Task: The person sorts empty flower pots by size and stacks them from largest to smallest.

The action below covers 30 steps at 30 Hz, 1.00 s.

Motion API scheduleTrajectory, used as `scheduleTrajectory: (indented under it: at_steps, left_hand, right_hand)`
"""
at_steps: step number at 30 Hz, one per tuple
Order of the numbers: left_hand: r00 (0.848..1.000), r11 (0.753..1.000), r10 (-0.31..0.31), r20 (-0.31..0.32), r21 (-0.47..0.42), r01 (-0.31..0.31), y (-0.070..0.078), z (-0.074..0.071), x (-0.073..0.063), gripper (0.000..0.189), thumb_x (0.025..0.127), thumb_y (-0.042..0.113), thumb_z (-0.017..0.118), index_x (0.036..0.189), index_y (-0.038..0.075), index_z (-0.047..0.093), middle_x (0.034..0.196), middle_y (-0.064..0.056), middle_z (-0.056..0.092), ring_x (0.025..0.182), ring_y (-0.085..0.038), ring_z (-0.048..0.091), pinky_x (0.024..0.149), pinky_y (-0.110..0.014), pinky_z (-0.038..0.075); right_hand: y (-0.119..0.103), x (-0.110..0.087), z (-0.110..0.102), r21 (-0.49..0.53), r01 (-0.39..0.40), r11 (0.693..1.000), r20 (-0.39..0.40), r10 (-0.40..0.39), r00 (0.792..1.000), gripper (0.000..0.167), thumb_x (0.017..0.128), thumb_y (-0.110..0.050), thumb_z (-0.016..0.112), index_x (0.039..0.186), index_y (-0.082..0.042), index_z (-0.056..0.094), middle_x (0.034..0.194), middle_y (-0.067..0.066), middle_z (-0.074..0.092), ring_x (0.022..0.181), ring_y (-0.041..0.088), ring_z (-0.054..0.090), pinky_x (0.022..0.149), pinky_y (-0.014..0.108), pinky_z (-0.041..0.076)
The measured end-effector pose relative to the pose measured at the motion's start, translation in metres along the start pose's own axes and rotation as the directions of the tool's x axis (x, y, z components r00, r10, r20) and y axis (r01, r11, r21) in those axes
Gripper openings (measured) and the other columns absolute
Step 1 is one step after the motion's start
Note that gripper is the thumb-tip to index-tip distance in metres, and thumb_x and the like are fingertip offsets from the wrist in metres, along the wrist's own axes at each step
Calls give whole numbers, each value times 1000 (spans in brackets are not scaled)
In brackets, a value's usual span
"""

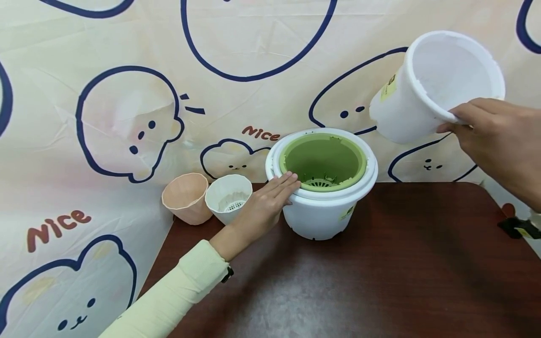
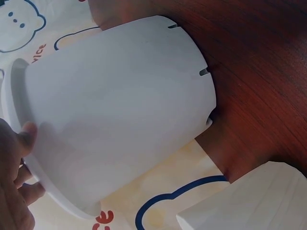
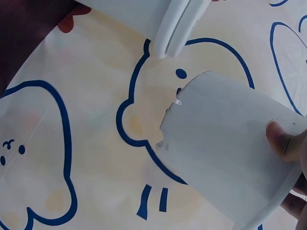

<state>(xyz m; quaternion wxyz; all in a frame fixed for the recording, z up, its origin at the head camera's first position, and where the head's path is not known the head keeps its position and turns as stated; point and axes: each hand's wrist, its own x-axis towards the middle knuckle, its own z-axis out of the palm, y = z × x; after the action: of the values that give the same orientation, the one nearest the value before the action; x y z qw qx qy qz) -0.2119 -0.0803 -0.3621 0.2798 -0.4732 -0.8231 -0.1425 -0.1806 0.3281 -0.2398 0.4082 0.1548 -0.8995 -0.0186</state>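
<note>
- Right hand: gripping the rim of the raised white pot, thumb against the outer wall, fingers at the mouth.
- Raised white pot: held to the left of the right hand, clear of the surface, tilted with its mouth toward the head camera; notches visible at its base, yellow label on its side.
- Left hand: holding the near left rim of the standing white pot, fingers laid over the rim, thumb below it.
- Standing white pot: upright on the surface, just beyond the left hand and well apart from the raised pot; double rim.
- Green pot: nested inside the standing white pot, slotted bottom visible.
- Peach pot and small white pot: side by side left of the standing pot; small white one has a perforated bottom.
- Patterned cloth: behind the surface.
</note>
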Motion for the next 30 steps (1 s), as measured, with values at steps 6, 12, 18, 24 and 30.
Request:
scheduleTrajectory:
  at_steps: [6,12,18,24,30]
  left_hand:
    - [1000,1000,-5,4,3,5,0,0,-1,45,94,2,70,138,-1,61,145,-16,61,140,-28,55,114,-44,46]
    - [1000,1000,9,-4,7,-9,-1,2,-1,45,94,3,70,138,-1,61,143,-17,62,139,-29,56,114,-45,46]
    - [1000,1000,11,-10,12,-11,-1,2,-1,44,94,3,70,137,-1,61,143,-17,62,139,-29,57,114,-45,47]
    - [1000,1000,10,-1,15,-10,-1,2,-1,45,94,2,70,138,-1,61,144,-16,62,139,-29,56,114,-44,46]
    - [1000,1000,5,-10,9,-5,-1,2,-1,44,94,2,70,138,-1,61,144,-16,62,139,-29,56,114,-44,46]
  right_hand:
    - [-9,7,2,60,70,996,-66,-66,996,29,79,-7,87,103,4,74,96,28,75,76,44,69,71,59,57]
    - [-17,10,6,97,120,988,-143,-106,984,21,76,-5,88,93,2,76,88,22,77,74,40,72,61,51,51]
    - [-26,13,11,150,123,981,-180,-95,979,28,70,-1,90,94,3,77,88,25,76,76,44,72,60,55,50]
    - [-35,16,8,169,138,976,-146,-114,983,32,70,-1,91,99,5,77,90,26,76,80,46,73,62,56,54]
    - [-47,23,9,214,168,962,-143,-139,980,33,71,-1,91,100,4,78,93,25,76,84,46,74,67,58,57]
